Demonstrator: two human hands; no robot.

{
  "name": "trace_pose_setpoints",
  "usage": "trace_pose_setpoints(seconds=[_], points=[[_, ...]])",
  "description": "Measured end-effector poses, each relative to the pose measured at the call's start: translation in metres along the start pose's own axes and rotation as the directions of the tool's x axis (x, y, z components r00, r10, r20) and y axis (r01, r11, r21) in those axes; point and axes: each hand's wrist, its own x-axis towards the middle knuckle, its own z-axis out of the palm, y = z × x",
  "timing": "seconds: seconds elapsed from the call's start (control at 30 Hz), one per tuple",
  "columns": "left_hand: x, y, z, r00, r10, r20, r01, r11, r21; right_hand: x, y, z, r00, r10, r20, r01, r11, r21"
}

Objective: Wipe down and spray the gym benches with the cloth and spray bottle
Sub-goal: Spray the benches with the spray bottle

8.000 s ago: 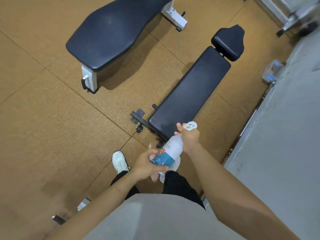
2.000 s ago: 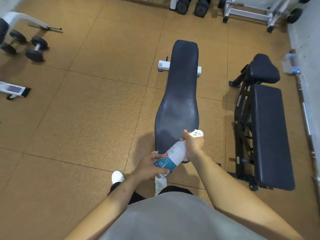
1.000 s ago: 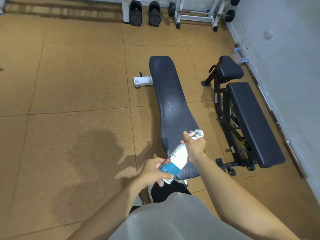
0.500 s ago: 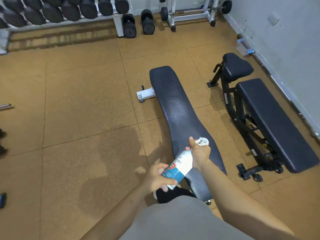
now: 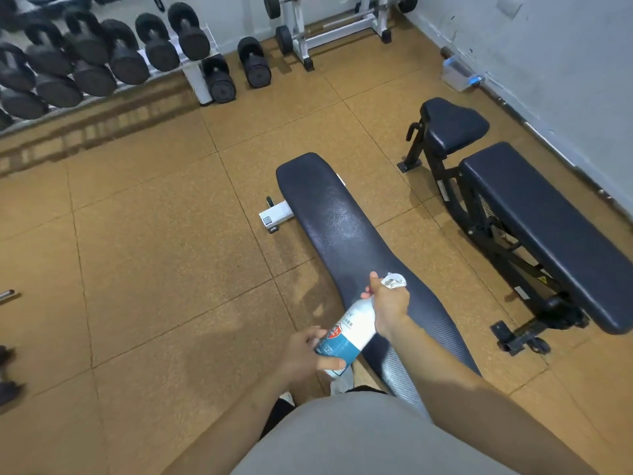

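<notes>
A white spray bottle [image 5: 346,332] with a blue and red label is held in both hands over the near end of a long black flat bench [image 5: 342,234]. My right hand [image 5: 388,301] grips the bottle's neck just behind the white nozzle, which points along the bench. My left hand [image 5: 303,354] holds the bottle's base, fingers curled round it. A second black bench [image 5: 534,214] with a separate head pad stands to the right on a black frame. A bit of white cloth shows below the bottle near my legs.
A rack of black dumbbells [image 5: 85,60] fills the far left, with two more dumbbells [image 5: 236,73] on the floor beside it. A white barbell stand [image 5: 329,25] stands at the back. The grey wall [image 5: 565,70] runs along the right. Cork-coloured floor tiles [image 5: 154,269] spread left.
My view has tilted up and shifted, bringing the dumbbell rack into sight. Both hands keep the same hold on the bottle over the flat bench's near end.
</notes>
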Motion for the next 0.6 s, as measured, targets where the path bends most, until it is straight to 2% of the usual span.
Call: trace_pose_setpoints(seconds=[0.23, 0.4, 0.6], points=[[0.031, 0.019, -0.029, 0.985, 0.025, 0.169, -0.037, 0.997, 0.072, 0.01, -0.01, 0.011, 0.998, -0.012, -0.067, 0.016, 0.997, 0.069], [0.049, 0.035, -0.055, 0.943, 0.101, 0.317, -0.16, 0.973, 0.166, 0.004, -0.012, 0.021, 0.982, 0.017, -0.189, 0.01, 0.99, 0.141], [0.071, 0.044, -0.093, 0.906, 0.039, 0.422, -0.117, 0.98, 0.162, -0.006, -0.013, 0.047, 0.967, -0.006, -0.256, 0.053, 0.983, 0.174]])
